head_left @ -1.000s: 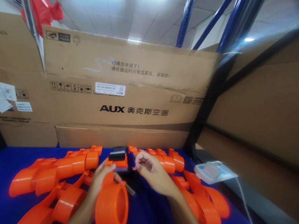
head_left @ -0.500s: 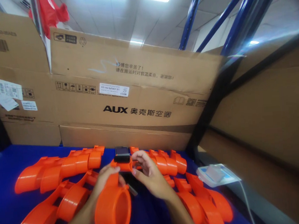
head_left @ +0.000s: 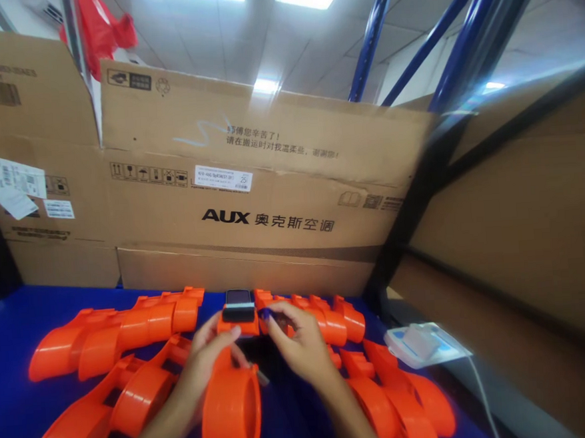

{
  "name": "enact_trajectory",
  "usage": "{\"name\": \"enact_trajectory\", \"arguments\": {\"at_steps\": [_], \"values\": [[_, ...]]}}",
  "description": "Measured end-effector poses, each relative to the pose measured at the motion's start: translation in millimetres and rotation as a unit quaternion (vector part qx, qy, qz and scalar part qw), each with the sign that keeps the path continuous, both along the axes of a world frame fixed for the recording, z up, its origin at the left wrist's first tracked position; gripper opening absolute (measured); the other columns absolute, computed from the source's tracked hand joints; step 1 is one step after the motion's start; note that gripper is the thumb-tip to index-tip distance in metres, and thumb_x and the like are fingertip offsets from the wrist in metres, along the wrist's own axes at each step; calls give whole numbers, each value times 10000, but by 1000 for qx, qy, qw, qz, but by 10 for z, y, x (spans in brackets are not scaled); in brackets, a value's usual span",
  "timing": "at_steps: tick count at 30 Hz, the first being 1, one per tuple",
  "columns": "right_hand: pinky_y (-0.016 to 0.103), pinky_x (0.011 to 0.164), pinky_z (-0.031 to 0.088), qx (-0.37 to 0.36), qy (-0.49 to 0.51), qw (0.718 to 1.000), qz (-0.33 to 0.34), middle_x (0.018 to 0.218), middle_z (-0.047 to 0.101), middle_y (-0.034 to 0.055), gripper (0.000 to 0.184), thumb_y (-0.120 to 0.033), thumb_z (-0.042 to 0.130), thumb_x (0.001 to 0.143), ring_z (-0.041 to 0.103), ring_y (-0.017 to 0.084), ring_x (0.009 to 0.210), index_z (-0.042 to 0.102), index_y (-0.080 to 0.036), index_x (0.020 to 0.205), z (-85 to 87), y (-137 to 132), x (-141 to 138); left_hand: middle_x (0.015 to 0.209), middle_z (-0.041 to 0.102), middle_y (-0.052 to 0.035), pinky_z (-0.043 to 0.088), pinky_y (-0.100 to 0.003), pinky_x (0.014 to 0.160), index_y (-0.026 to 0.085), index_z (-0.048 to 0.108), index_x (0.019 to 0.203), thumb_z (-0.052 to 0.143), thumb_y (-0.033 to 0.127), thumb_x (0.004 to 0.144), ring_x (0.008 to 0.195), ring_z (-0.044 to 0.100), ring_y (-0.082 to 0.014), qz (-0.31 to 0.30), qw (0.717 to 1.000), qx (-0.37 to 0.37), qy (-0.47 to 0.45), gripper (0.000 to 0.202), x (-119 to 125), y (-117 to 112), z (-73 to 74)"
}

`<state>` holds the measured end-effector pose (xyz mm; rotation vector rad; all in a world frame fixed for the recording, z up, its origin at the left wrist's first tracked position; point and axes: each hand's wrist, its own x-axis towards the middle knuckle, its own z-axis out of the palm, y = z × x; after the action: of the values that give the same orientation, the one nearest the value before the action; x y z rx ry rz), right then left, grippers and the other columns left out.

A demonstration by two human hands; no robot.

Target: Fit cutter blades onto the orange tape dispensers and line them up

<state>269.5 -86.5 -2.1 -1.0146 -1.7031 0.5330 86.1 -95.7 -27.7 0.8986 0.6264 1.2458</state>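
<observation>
Our blue table bears rows of orange parts; between them we hold one orange holder, its long axis running away from us, the ring near and the black block far. Our left hand grips it, thumb on top, other fingers partly hidden. Our right hand is just right of the far end, so the block lies leftward of its fingertips, pinched narrowly on a small dark-blue piece; whether this touches the holder, we cannot tell.
</observation>
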Motion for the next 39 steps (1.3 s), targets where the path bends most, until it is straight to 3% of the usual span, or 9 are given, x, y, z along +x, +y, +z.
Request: {"name": "enact_trajectory", "arguments": {"at_steps": [5, 9, 14, 24, 31, 39], "values": [[229, 533, 461, -70, 184, 980, 30, 680, 612, -29, 169, -359, 703, 868, 553, 119, 545, 605, -221, 857, -55, 41, -67, 637, 687, 10, 475, -204, 504, 169, 610, 1160, 761, 357, 807, 473, 587, -107, 51, 997, 42, 35, 427, 19, 4, 8], [225, 539, 480, -60, 235, 970, 19, 746, 594, -26, 214, -349, 773, 805, 554, 111, 572, 610, -212, 829, -76, 34, -142, 703, 687, 10, 472, -194, 521, 170, 627, 1143, 751, 385, 822, 493, 571, -85, 77, 994, 57, 53, 407, 19, 53, -34], [256, 621, 521, -68, 258, 963, 32, 743, 573, -24, 240, -343, 758, 820, 602, 143, 655, 554, -216, 812, -126, -1, -284, 618, 638, 34, 474, -198, 526, 174, 645, 1074, 747, 385, 825, 506, 574, -103, 88, 991, 77, 62, 343, 11, 74, -81], [264, 663, 478, 48, 178, 983, -1, 836, 561, 19, 177, -200, 665, 854, 553, 165, 770, 511, -219, 768, -182, -45, -339, 613, 612, 44, 482, -193, 520, 183, 648, 1074, 740, 383, 827, 512, 568, -103, 97, 991, 78, 54, 331, 7, 42, -30], [305, 693, 473, 146, 61, 986, -52, 838, 573, 34, 180, -157, 612, 880, 580, 186, 790, 500, -223, 756, -213, -90, -313, 900, 686, -13, 488, -191, 501, 196, 646, 1038, 730, 370, 831, 529, 561, -74, 96, 988, 97, 75, 283, 12, 28, -12], [298, 682, 473, 171, -30, 983, -64, 809, 615, 28, 178, -153, 602, 899, 608, 180, 749, 507, -222, 765, -94, -142, -249, 876, 674, -10, 507, -203, 504, 200, 648, 1072, 726, 391, 833, 544, 579, -88, 89, 988, 96, 77, 316, 18, -12, -19]]}}
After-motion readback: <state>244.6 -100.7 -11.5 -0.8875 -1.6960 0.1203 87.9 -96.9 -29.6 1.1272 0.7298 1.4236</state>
